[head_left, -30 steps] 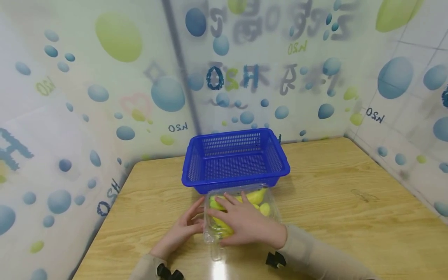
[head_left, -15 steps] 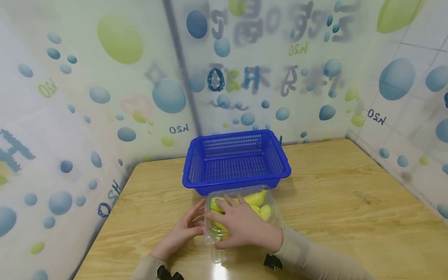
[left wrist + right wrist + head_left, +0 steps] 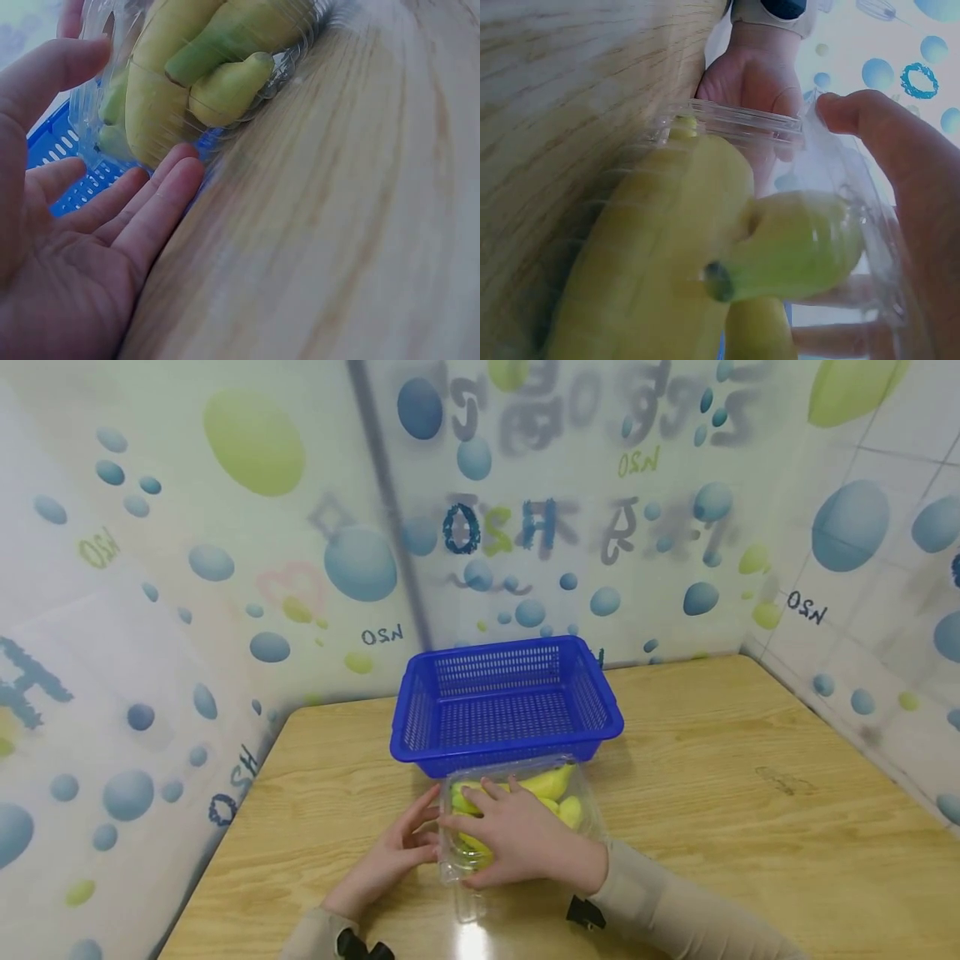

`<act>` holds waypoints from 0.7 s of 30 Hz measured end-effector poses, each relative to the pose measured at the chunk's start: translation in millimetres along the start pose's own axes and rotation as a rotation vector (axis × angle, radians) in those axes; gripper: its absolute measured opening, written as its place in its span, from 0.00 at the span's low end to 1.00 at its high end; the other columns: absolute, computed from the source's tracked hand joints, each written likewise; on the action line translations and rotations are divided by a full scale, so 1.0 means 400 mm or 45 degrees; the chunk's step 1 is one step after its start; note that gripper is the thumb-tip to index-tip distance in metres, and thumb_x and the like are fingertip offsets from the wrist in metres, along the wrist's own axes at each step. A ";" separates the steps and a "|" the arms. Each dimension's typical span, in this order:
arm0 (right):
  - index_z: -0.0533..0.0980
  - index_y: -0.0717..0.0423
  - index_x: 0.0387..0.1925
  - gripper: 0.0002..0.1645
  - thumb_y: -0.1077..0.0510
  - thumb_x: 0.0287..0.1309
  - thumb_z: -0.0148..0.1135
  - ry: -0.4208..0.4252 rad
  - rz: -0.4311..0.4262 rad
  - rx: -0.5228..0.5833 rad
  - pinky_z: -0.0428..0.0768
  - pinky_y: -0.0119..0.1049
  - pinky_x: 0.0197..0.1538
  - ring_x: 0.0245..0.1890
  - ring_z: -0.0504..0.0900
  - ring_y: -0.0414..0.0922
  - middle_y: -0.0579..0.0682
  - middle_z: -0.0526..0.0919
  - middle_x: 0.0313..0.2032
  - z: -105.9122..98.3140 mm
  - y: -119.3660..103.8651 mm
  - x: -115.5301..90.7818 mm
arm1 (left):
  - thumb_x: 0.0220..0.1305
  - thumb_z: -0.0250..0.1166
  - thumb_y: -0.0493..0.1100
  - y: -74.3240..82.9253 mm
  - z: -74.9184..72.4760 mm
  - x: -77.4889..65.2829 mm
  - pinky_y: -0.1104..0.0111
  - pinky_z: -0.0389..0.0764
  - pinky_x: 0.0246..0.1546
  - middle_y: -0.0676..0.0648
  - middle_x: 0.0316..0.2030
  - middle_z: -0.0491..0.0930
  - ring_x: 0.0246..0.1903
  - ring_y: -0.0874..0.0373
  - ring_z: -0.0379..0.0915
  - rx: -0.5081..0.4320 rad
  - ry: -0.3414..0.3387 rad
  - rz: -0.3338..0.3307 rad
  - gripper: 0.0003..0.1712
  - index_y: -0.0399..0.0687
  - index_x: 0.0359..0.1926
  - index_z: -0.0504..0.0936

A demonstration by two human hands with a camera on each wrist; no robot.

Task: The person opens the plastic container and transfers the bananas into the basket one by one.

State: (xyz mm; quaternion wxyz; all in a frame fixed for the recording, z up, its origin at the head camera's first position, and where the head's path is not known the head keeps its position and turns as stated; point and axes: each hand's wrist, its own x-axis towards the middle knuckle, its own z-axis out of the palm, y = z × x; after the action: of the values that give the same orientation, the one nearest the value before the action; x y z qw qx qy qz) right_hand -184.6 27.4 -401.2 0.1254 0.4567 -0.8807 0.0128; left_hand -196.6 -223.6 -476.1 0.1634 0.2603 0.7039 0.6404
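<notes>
A clear plastic clamshell box (image 3: pixel 588 810) with a lid lies on the table in front of the blue basket. Inside it are several yellow fruits, among them a banana (image 3: pixel 551 782) and a smaller rounded one (image 3: pixel 570 812). Green-tipped ends show on one fruit (image 3: pixel 802 247) in the right wrist view. My right hand (image 3: pixel 525 835) rests spread across the lid, its thumb at the near edge. At the box's left side is my left hand (image 3: pixel 397 847), fingers extended and fingertips right at the wall. In the left wrist view its palm (image 3: pixel 82 277) holds nothing.
A blue perforated basket (image 3: pixel 506 747) stands behind the box, close to its far edge, with nothing in it. The wooden table (image 3: pixel 720 777) reaches back to a curtain (image 3: pixel 300 527) patterned with blue and green spots, which also hangs at both sides.
My right hand has shifted slightly left across the lid since a second ago. The left hand, box and basket stay in place.
</notes>
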 end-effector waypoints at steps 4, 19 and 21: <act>0.66 0.32 0.66 0.44 0.23 0.49 0.58 0.026 -0.009 -0.018 0.75 0.62 0.51 0.59 0.72 0.59 0.54 0.72 0.62 0.003 0.002 -0.003 | 0.64 0.61 0.32 0.001 -0.001 0.000 0.66 0.76 0.51 0.23 0.64 0.54 0.51 0.51 0.74 0.027 -0.037 0.024 0.49 0.45 0.76 0.39; 0.65 0.32 0.67 0.44 0.24 0.50 0.57 0.049 -0.037 -0.066 0.76 0.60 0.51 0.58 0.73 0.59 0.56 0.73 0.61 0.005 -0.001 -0.002 | 0.65 0.60 0.34 0.017 0.003 -0.008 0.67 0.74 0.53 0.23 0.66 0.47 0.57 0.36 0.66 0.103 -0.098 0.011 0.51 0.46 0.76 0.34; 0.65 0.32 0.67 0.44 0.24 0.50 0.57 0.048 -0.036 -0.079 0.76 0.60 0.51 0.57 0.74 0.59 0.55 0.73 0.61 0.005 -0.002 -0.002 | 0.66 0.59 0.33 0.017 0.004 -0.006 0.66 0.75 0.53 0.22 0.65 0.47 0.57 0.41 0.68 0.099 -0.111 0.031 0.50 0.46 0.76 0.34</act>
State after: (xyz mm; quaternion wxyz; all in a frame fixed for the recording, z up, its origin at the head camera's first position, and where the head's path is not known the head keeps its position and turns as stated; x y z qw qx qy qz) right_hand -184.0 27.4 -403.3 0.1563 0.4647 -0.8715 -0.0076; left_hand -192.7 -223.4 -469.9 0.1758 0.3029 0.7173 0.6024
